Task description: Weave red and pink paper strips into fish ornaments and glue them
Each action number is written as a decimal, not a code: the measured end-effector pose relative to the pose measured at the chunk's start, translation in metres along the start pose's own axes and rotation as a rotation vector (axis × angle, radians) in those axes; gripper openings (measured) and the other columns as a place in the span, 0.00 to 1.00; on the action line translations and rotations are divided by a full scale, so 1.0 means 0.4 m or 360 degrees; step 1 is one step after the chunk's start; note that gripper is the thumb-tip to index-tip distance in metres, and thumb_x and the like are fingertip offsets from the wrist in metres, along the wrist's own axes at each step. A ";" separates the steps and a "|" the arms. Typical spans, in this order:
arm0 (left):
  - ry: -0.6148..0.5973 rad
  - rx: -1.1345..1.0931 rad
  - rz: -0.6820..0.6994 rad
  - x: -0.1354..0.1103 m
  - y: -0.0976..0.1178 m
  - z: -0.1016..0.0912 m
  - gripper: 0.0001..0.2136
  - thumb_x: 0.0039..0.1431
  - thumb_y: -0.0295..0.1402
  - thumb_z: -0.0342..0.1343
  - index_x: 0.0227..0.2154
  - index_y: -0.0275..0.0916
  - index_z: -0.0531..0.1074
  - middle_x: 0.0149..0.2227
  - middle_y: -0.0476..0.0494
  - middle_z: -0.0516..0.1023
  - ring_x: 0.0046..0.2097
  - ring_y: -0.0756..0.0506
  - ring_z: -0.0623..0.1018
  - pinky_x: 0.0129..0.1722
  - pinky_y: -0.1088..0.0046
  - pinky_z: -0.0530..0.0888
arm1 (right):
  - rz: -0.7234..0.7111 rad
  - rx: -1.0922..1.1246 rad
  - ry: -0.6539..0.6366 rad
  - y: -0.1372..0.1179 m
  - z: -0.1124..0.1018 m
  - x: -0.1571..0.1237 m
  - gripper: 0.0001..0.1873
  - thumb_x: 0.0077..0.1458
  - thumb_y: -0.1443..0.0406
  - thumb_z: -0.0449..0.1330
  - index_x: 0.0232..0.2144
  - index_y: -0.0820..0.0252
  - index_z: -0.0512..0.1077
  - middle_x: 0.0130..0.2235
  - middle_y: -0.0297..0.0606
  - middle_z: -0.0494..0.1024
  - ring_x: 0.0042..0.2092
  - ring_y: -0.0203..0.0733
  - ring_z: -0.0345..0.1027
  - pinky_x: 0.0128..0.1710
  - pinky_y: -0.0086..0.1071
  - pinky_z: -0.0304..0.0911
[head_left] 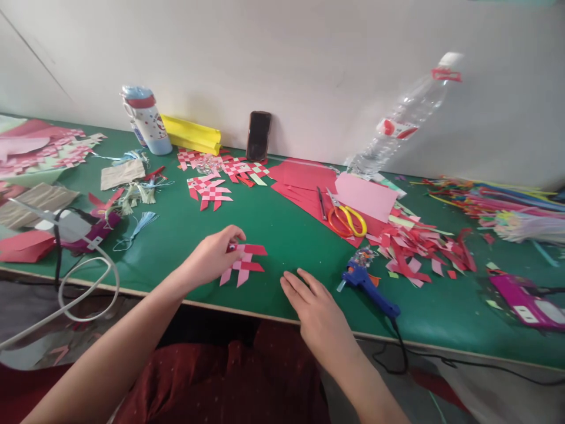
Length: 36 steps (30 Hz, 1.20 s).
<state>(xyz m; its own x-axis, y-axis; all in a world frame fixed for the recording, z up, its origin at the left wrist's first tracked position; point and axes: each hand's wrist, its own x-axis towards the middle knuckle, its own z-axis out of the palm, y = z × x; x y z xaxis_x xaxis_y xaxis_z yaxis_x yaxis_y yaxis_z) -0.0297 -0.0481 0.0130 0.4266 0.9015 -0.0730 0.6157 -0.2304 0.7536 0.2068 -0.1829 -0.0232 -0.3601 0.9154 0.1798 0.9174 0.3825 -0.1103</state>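
Observation:
My left hand (214,257) is over the head end of a red-and-pink woven paper fish (243,266), its thumb and fingers closed on it. The fish lies low at the table's front edge, its strip ends pointing right and toward me. My fingers cover part of its head. To the right, my right hand (318,312) rests with extended fingers on the green tabletop (265,218), holding nothing. A blue glue gun (368,282) lies right of that hand. Farther back are finished-looking woven paper fish (209,191).
Orange-and-yellow scissors (346,218) and a dark pen (321,203) lie on red paper sheets (302,175). Paper scraps (417,244) spread at right. A clear bottle (399,118), a phone (258,135) and a flask (148,121) stand at the back. Purple power strips (527,303) flank the workspace.

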 end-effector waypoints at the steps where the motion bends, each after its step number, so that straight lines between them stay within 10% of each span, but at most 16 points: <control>1: 0.0048 -0.0095 -0.0017 0.008 -0.005 -0.009 0.11 0.53 0.33 0.55 0.41 0.42 0.69 0.35 0.49 0.76 0.33 0.46 0.74 0.33 0.72 0.67 | -0.0004 0.0035 0.0023 -0.006 0.003 -0.015 0.38 0.46 0.83 0.47 0.58 0.65 0.69 0.60 0.43 0.71 0.62 0.55 0.59 0.57 0.50 0.66; 7: -0.0004 -0.0593 0.0059 0.053 0.014 -0.036 0.09 0.54 0.37 0.58 0.36 0.39 0.70 0.31 0.50 0.73 0.30 0.50 0.71 0.30 0.75 0.67 | 0.0121 0.0637 0.0150 -0.003 -0.021 -0.022 0.22 0.60 0.73 0.51 0.54 0.57 0.73 0.53 0.44 0.77 0.58 0.53 0.66 0.55 0.52 0.67; 15: -0.0214 -0.0896 0.0168 0.106 0.061 -0.043 0.10 0.53 0.35 0.61 0.36 0.37 0.70 0.30 0.51 0.71 0.29 0.53 0.71 0.29 0.78 0.67 | 0.0722 0.1790 0.0169 0.029 -0.071 0.187 0.27 0.57 0.50 0.60 0.52 0.60 0.69 0.43 0.44 0.79 0.39 0.42 0.75 0.34 0.35 0.72; 19: -0.0201 -0.0937 0.0195 0.135 0.043 -0.044 0.09 0.53 0.33 0.62 0.36 0.37 0.72 0.32 0.51 0.72 0.30 0.54 0.71 0.29 0.78 0.68 | 0.0726 0.1849 0.0175 0.028 -0.064 0.276 0.19 0.55 0.49 0.61 0.32 0.61 0.74 0.28 0.35 0.77 0.26 0.34 0.69 0.26 0.28 0.65; 26: 0.0038 -0.1485 -0.0053 0.191 -0.047 -0.062 0.14 0.51 0.37 0.66 0.37 0.37 0.70 0.30 0.50 0.73 0.29 0.53 0.74 0.28 0.79 0.71 | 0.0836 0.1842 0.0409 0.092 -0.037 0.314 0.18 0.53 0.50 0.63 0.27 0.59 0.72 0.23 0.30 0.72 0.22 0.31 0.61 0.22 0.26 0.58; 36: 0.0088 -0.1718 -0.0233 0.171 -0.030 -0.036 0.15 0.51 0.36 0.67 0.37 0.37 0.70 0.30 0.52 0.72 0.28 0.55 0.74 0.29 0.80 0.71 | 0.0893 0.2071 0.0353 0.072 -0.014 0.299 0.24 0.58 0.49 0.58 0.48 0.60 0.71 0.34 0.36 0.75 0.27 0.33 0.65 0.27 0.30 0.65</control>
<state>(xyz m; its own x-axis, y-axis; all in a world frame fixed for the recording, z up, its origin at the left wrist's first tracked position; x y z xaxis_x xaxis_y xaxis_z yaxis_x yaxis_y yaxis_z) -0.0177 0.0215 0.0082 0.3494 0.9155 -0.1997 -0.2598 0.2994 0.9181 0.1913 -0.0633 0.0007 0.1358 0.9893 -0.0539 0.0781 -0.0649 -0.9948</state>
